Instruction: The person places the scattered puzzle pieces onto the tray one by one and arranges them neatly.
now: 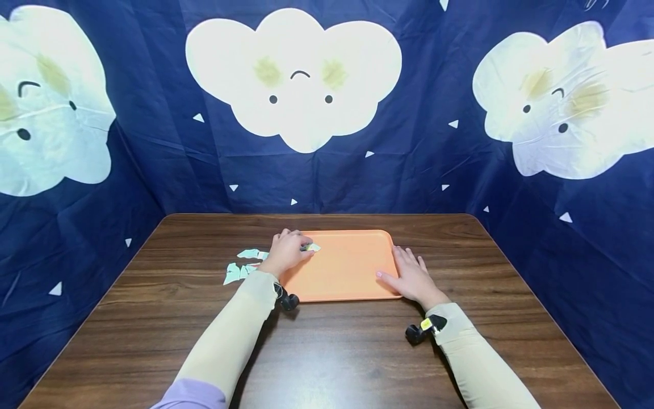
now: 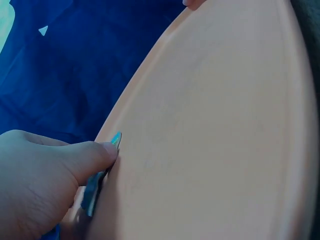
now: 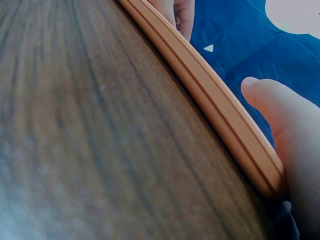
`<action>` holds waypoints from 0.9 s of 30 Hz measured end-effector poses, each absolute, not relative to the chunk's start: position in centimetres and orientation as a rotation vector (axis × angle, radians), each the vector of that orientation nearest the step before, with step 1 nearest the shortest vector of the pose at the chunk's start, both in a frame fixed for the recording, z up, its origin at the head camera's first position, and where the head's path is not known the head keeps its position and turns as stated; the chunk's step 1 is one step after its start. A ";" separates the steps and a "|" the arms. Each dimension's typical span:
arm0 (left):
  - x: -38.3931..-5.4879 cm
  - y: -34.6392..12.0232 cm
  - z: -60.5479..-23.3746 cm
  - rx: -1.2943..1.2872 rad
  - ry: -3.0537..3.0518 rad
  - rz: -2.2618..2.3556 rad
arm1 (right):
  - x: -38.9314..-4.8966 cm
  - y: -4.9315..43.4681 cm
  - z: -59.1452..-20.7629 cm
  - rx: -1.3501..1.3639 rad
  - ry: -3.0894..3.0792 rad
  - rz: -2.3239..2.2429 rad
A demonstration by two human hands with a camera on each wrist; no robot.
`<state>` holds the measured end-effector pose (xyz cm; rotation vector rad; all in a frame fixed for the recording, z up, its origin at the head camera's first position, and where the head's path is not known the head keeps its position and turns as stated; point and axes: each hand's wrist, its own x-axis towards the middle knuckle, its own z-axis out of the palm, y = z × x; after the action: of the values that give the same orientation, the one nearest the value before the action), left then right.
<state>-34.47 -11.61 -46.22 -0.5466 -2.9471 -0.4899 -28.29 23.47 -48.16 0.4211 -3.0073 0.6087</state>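
brown table, small piece in left fingers

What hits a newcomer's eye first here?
Probably the big white upside-down cloud face in the middle of the dark blue backdrop, with one more on each side. Next, the bright orange tray on the brown wooden table, right hand at its right edge. Then the left hand pinching a small piece over the tray's left end, with pale green pieces lying left of it.
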 end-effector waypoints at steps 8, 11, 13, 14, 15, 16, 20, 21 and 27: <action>-34.3 -11.7 -46.3 -0.504 -3.017 -0.602 | -28.3 23.4 -48.1 0.422 -3.008 0.601; -34.4 -11.9 -46.5 -0.514 -3.015 -0.601 | -28.3 23.3 -48.1 0.422 -3.010 0.597; -34.4 -12.0 -46.6 -0.528 -3.001 -0.605 | -28.3 23.3 -48.1 0.420 -3.011 0.599; -34.3 -12.1 -46.7 -0.527 -2.991 -0.618 | -28.3 23.3 -48.1 0.419 -3.012 0.599; -34.3 -12.2 -46.7 -0.522 -2.976 -0.631 | -28.2 23.3 -48.1 0.419 -3.013 0.601; -34.2 -12.3 -46.7 -0.519 -2.957 -0.641 | -28.2 23.3 -48.1 0.419 -3.013 0.605; -33.6 -13.0 -46.3 -0.469 -2.869 -0.701 | -28.2 23.4 -48.1 0.420 -3.012 0.619; -33.4 -13.2 -46.3 -0.460 -2.848 -0.708 | -28.2 23.4 -48.1 0.420 -3.011 0.621; -32.3 -15.1 -46.0 -0.420 -2.773 -0.775 | -28.2 23.5 -48.1 0.419 -3.010 0.614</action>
<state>-32.31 -15.12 -46.04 -0.4196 -2.7728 -0.7747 -28.21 23.49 -48.14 0.4190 -3.0098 0.6140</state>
